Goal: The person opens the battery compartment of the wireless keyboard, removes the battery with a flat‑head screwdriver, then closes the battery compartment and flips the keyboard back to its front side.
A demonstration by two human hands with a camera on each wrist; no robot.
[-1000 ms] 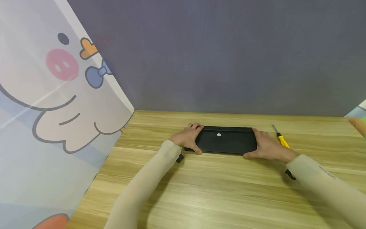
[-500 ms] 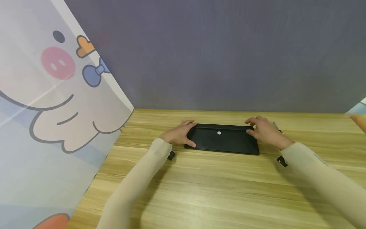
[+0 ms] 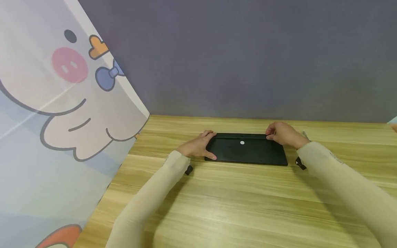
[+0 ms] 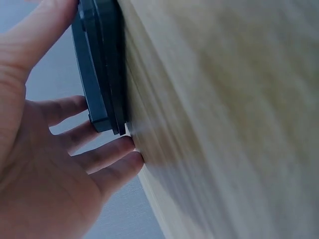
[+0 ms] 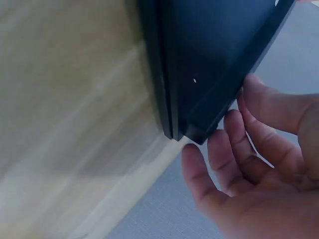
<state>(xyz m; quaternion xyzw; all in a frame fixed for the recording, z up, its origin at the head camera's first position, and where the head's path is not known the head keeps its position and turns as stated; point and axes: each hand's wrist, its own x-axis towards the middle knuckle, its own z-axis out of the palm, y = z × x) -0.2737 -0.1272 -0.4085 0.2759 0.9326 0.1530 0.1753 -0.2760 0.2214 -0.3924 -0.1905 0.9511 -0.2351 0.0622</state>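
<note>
A black keyboard [image 3: 245, 151] lies underside up on the wooden table, a raised ridge along its far edge and a white round sticker near the middle. My left hand [image 3: 200, 144] spans its left end, thumb at the near edge and fingers at the far edge. In the left wrist view the left fingers [image 4: 75, 107] reach along the keyboard's end. My right hand [image 3: 283, 133] is at the far right corner, thumb and fingertips on the ridge. In the right wrist view, the keyboard's edge [image 5: 172, 99] shows two thin layers, and the right thumb [image 5: 264, 99] touches the ridge.
The tip of a screwdriver [image 3: 305, 135] shows behind the right wrist; the rest of it is hidden. A grey panel [image 3: 235, 62] rises behind the wooden table [image 3: 217, 206]. On the left stands a wall with cartoon figures [image 3: 74, 93].
My right hand has let go of the keyboard's right end and moved to its far right corner, where thumb and fingers now meet the ridge. My left hand stays at the left end.
</note>
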